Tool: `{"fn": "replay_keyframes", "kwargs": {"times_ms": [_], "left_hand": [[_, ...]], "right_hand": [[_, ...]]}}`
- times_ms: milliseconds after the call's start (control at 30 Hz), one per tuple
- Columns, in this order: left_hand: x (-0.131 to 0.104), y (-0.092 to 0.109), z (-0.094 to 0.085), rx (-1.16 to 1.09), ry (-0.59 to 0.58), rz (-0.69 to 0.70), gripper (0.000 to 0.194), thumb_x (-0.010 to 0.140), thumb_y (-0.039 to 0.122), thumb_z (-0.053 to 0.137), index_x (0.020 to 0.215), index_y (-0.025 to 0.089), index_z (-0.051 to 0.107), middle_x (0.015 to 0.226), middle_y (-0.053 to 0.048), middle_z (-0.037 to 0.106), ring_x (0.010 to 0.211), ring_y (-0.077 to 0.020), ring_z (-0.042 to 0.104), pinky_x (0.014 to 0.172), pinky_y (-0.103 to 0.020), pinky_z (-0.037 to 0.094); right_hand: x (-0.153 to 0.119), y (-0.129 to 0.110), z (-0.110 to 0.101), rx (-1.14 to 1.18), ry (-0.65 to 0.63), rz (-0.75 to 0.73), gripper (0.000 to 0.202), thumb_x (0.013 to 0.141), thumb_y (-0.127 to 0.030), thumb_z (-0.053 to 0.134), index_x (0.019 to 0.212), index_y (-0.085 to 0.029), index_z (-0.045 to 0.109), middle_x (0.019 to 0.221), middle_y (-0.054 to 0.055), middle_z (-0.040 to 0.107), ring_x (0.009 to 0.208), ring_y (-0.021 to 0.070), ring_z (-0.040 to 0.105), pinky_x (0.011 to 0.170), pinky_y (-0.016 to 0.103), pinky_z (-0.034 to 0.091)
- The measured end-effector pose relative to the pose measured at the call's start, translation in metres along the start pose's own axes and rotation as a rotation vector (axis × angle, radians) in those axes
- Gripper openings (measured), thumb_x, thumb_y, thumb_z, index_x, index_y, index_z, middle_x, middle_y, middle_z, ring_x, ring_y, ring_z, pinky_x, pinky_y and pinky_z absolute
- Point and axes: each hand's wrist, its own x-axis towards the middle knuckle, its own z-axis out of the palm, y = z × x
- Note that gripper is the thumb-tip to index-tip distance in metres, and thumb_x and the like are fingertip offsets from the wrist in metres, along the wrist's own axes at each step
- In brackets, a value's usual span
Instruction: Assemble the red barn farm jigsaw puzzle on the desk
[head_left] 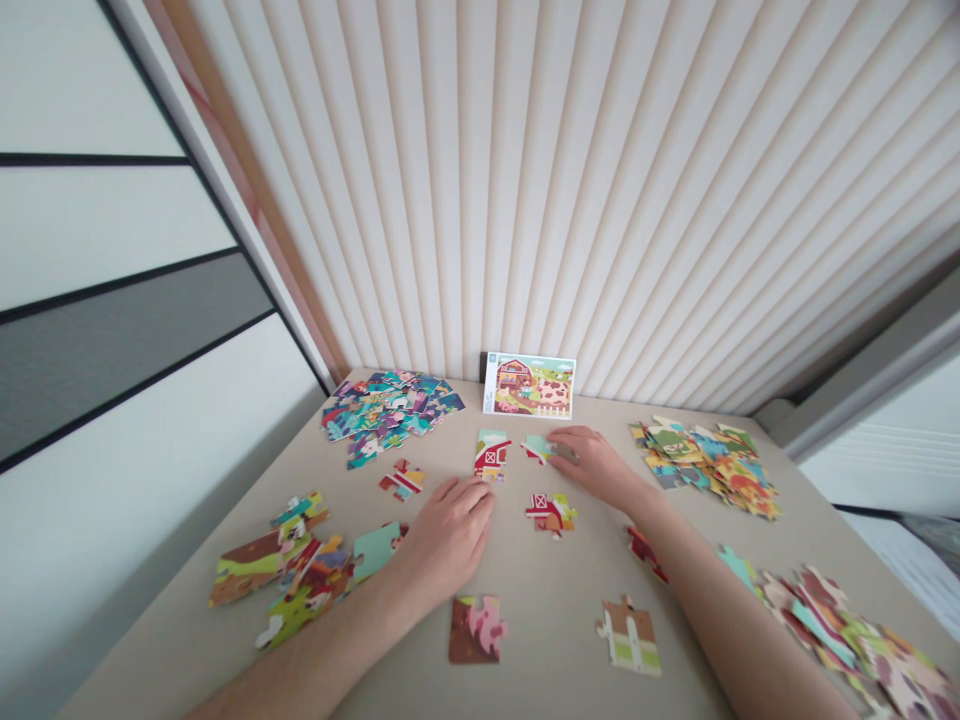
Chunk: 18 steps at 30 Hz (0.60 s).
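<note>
My left hand (452, 530) rests low over the table, its curled fingertips at the lower edge of a barn-roof puzzle piece (492, 454). Whether it pinches anything underneath is hidden. Just right of that piece, my right hand (589, 462) has its fingers on a teal and red puzzle piece (537, 448). A narrow gap separates the two pieces. Below them lies a red barn-window piece (550, 512). A red and white piece (403, 480) is to the left. Nearer the front are a pink pig piece (477, 630) and a white fence piece (631, 637).
A farm picture card (531, 386) stands against the pleated screen (517, 180). Puzzle piles lie at the back left (391, 410), back right (709, 462), front left (296, 565) and front right (855, 640). A red piece (646, 553) lies beside my right forearm.
</note>
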Motion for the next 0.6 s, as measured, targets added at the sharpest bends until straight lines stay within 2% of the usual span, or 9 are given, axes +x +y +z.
{"fn": "replay_keyframes", "kwargs": {"times_ms": [267, 600], "left_hand": [[0.0, 0.0001, 0.0007, 0.001, 0.022, 0.014, 0.029, 0.094, 0.01, 0.051, 0.119, 0.019, 0.063, 0.123, -0.01, 0.068, 0.126, -0.0249, 0.059, 0.112, -0.047, 0.045], [0.0001, 0.001, 0.0, 0.009, -0.022, 0.001, 0.028, 0.095, 0.01, 0.05, 0.119, 0.018, 0.062, 0.126, -0.009, 0.066, 0.129, -0.0248, 0.057, 0.114, -0.047, 0.043]], "right_hand": [[-0.0007, -0.0002, -0.0021, 0.011, -0.008, -0.005, 0.029, 0.095, -0.032, 0.063, 0.122, -0.025, 0.072, 0.125, 0.008, 0.071, 0.118, 0.0276, 0.065, 0.106, 0.045, 0.049], [0.0004, 0.0005, -0.001, 0.001, -0.013, -0.007, 0.028, 0.094, -0.029, 0.064, 0.121, -0.026, 0.072, 0.126, 0.007, 0.071, 0.117, 0.0271, 0.065, 0.106, 0.045, 0.049]]}}
